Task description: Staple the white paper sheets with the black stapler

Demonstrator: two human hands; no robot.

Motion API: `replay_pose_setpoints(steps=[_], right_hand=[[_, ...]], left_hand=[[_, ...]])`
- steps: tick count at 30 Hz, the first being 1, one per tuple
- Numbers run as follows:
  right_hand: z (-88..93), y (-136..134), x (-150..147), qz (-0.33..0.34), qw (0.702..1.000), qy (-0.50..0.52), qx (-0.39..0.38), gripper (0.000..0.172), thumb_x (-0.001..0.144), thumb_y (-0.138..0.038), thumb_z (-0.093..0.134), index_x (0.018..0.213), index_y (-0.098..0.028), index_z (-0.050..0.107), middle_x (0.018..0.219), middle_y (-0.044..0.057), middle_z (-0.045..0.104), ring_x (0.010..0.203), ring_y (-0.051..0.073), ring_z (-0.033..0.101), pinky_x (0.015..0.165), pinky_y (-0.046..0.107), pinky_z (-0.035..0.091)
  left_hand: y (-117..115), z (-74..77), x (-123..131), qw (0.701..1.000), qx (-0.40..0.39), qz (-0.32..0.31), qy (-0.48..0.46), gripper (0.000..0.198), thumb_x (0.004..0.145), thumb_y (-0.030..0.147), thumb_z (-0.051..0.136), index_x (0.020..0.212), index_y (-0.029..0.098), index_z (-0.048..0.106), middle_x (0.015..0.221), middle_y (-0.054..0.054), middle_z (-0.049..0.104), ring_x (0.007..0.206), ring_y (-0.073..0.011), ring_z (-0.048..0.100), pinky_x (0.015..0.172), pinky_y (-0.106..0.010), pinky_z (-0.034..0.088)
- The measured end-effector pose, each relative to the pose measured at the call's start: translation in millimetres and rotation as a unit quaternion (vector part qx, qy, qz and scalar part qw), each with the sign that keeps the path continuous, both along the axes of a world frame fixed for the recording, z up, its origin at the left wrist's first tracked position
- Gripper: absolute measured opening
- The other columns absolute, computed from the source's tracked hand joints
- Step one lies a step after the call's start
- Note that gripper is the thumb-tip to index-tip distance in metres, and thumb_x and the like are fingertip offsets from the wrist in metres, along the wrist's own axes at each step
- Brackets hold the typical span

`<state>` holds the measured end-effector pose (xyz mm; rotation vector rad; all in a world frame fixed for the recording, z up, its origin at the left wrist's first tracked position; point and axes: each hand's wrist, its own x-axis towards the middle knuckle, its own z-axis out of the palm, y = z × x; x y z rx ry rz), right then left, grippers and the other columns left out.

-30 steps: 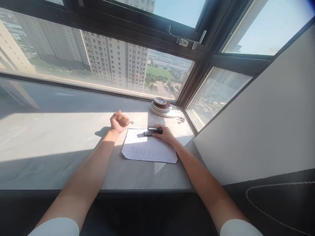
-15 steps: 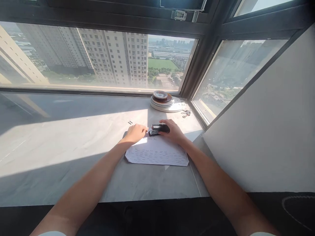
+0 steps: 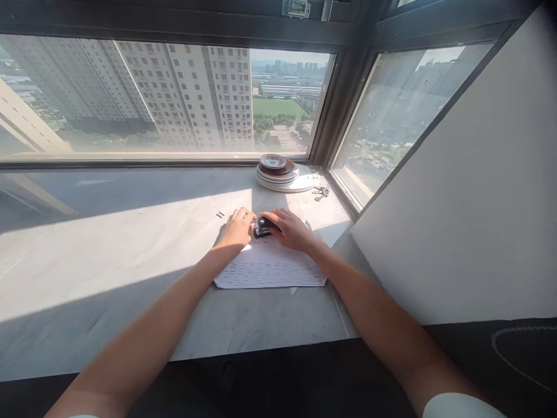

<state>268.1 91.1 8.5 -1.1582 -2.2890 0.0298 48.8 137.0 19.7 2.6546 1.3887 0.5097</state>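
A black stapler point(image 3: 262, 230) lies over the upper part of a stack of white paper sheets point(image 3: 270, 273) with rows of dark marks. My right hand point(image 3: 289, 229) is wrapped over it from the right, covering its rear part. My left hand point(image 3: 237, 226) is at the stapler's left end, its fingers curled and drawn together. Whatever those fingertips may hold is too small or hidden to make out. Just left of that hand, two short thin dark strips point(image 3: 220, 215) lie on the marble-patterned sill point(image 3: 130, 255).
In the far corner stands a stack of plates point(image 3: 278, 180) with a small patterned dish on top. A bunch of keys point(image 3: 321, 193) lies to its right. Windows rise behind the sill, and a white wall point(image 3: 470, 203) slants along the right.
My right hand has slid left and further over the stapler, which looks more closed. The left fingers have shifted from a pinch at its front to a curled pose. The view has tilted slightly.
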Motion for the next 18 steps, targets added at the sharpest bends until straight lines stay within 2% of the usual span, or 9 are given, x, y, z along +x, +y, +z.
replay_pose_setpoints(steps=[3,5,10,12,15,18], right_hand=[[2.3,0.3,4.1,-0.006,1.000,0.020,-0.010,0.048,0.099,-0.013,0.053,0.145,-0.027,0.052,0.120,0.010,0.066,0.104,0.028,0.058,0.090,0.042,0.049],[5.3,0.6,12.7,-0.033,0.999,0.034,0.001,0.048,0.099,-0.012,0.051,0.145,-0.027,0.052,0.119,0.010,0.065,0.103,0.028,0.058,0.088,0.041,0.048],[14.0,-2.9,49.5,-0.175,0.983,0.015,0.051,0.047,0.099,-0.012,0.045,0.142,-0.027,0.056,0.116,0.012,0.064,0.107,0.031,0.056,0.091,0.046,0.044],[14.7,-4.8,63.1,-0.208,0.977,0.011,0.047,0.046,0.098,-0.011,0.045,0.138,-0.029,0.059,0.114,0.011,0.064,0.109,0.031,0.056,0.095,0.049,0.042],[12.5,-5.6,74.4,-0.226,0.974,0.009,0.023,0.044,0.096,-0.012,0.045,0.132,-0.029,0.063,0.112,0.010,0.065,0.109,0.030,0.056,0.099,0.049,0.040],[10.4,-4.8,76.1,-0.215,0.976,0.016,-0.012,0.042,0.094,-0.013,0.046,0.129,-0.028,0.065,0.112,0.010,0.066,0.110,0.029,0.057,0.102,0.049,0.038]], left_hand=[[4.5,-8.6,-1.9,0.999,-0.004,-0.036,-0.012,0.032,0.100,0.017,0.051,0.128,0.024,0.066,0.134,-0.012,0.064,0.125,-0.0308,0.057,0.107,-0.047,0.047],[6.5,-11.3,-3.3,0.998,-0.014,-0.053,-0.017,0.032,0.102,0.018,0.050,0.130,0.024,0.065,0.133,-0.011,0.065,0.125,-0.0305,0.057,0.107,-0.047,0.046],[6.2,-8.0,-5.0,0.998,-0.014,-0.061,-0.021,0.023,0.102,0.022,0.053,0.120,0.024,0.067,0.121,-0.010,0.068,0.120,-0.0294,0.058,0.106,-0.044,0.046],[4.7,-4.6,-5.3,0.997,-0.015,-0.064,-0.027,0.020,0.102,0.021,0.053,0.116,0.024,0.067,0.117,-0.009,0.068,0.118,-0.0283,0.059,0.105,-0.043,0.047],[2.1,0.7,-5.6,0.997,-0.024,-0.055,-0.041,0.017,0.101,0.018,0.054,0.109,0.025,0.068,0.111,-0.008,0.069,0.114,-0.0264,0.060,0.099,-0.040,0.048],[-0.3,5.4,-6.0,0.997,-0.038,-0.036,-0.055,0.017,0.101,0.018,0.053,0.105,0.025,0.067,0.107,-0.007,0.069,0.110,-0.0254,0.062,0.090,-0.037,0.050]])
